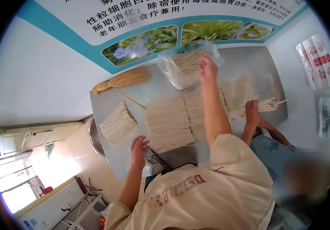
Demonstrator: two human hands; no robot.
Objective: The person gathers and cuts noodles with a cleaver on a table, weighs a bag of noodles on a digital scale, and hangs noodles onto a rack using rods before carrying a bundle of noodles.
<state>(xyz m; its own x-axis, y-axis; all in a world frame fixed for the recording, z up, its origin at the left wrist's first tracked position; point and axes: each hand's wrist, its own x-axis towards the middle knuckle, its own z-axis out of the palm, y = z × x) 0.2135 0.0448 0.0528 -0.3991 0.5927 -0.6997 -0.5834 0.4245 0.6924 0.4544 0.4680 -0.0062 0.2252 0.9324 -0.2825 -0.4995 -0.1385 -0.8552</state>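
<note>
My right hand point(207, 69) reaches over a clear plastic bag point(178, 82) at the back of the metal table. Its fingers are curled in at the right end of a bundle of dried noodles point(189, 61) inside the bag; what they pinch is hidden. My left hand point(138, 150) hovers near the front edge with fingers apart, holding nothing. Just right of it lies a knife point(151, 156) with a black handle. Wide rows of pale noodles point(167, 124) spread across the middle, and a smaller noodle pile point(119, 124) lies to the left.
A straw brush point(128, 77) and a thin stick point(131, 100) lie at the back left of the table point(111, 157). On the right, another person's hand point(252, 113) rests on noodles near the table end. Printed plastic bags point(318, 61) hang on the right wall.
</note>
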